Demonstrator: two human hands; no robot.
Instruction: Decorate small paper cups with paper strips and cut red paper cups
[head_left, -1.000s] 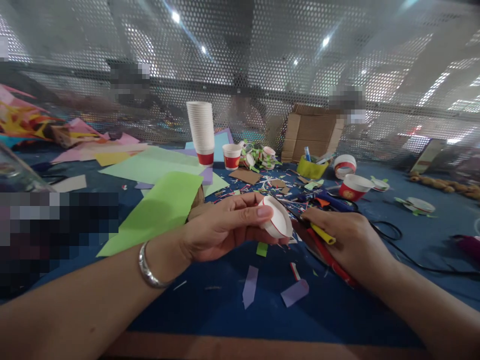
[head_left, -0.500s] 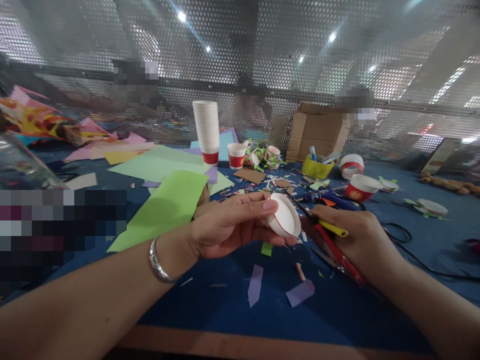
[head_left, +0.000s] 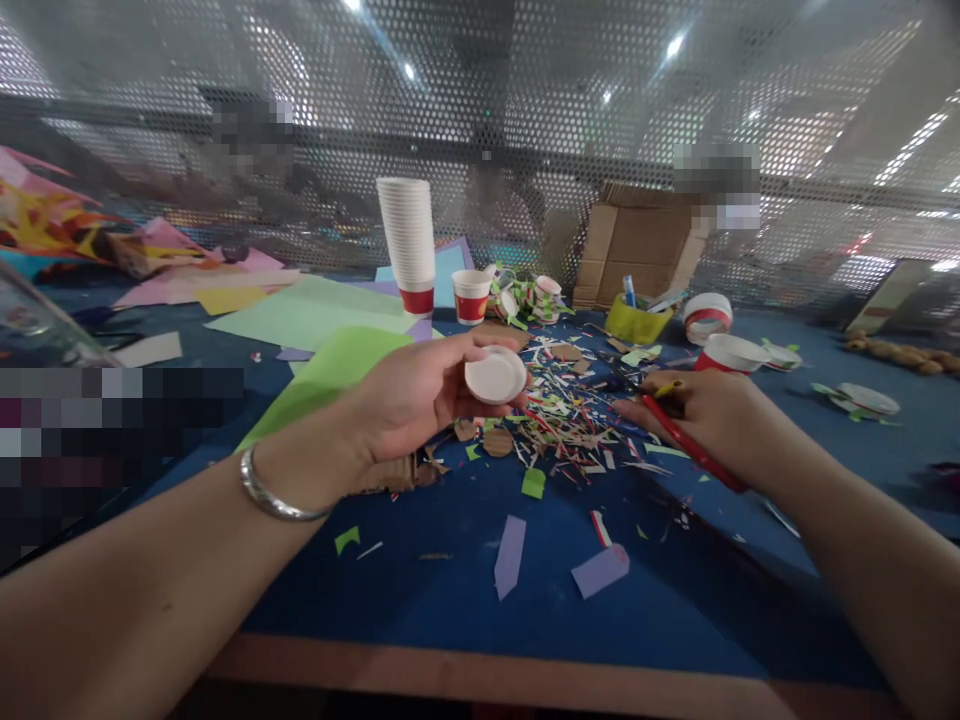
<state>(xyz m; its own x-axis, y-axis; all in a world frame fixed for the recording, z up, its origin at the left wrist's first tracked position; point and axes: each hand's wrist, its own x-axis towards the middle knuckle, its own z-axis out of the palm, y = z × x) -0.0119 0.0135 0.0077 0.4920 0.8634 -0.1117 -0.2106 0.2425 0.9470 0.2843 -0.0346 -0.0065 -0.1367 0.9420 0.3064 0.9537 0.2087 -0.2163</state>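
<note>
In my left hand (head_left: 420,395), which wears a silver bangle, is the white round bottom of a cut-down paper cup (head_left: 496,376), pinched by its rim between thumb and fingers. My right hand (head_left: 724,415) grips red-handled scissors (head_left: 694,445), partly hidden by the fingers; a yellow part (head_left: 667,388) shows above them. The two hands are apart. Between and below them lies a pile of paper scraps (head_left: 566,410). A red and white paper cup (head_left: 731,353) stands just beyond my right hand. Purple paper pieces (head_left: 510,557) lie nearer me.
A tall stack of paper cups (head_left: 407,240) stands at the back, beside a single cup (head_left: 471,297). Green paper sheets (head_left: 322,375) lie left. Small cup-and-paper turtles (head_left: 547,300) are heaped behind the scraps. A yellow pen holder (head_left: 637,320) and cardboard (head_left: 637,250) stand back right.
My left hand has moved left and up with the cup bottom, turning its face. My right hand has drawn away to the right with the scissors, uncovering the scraps between.
</note>
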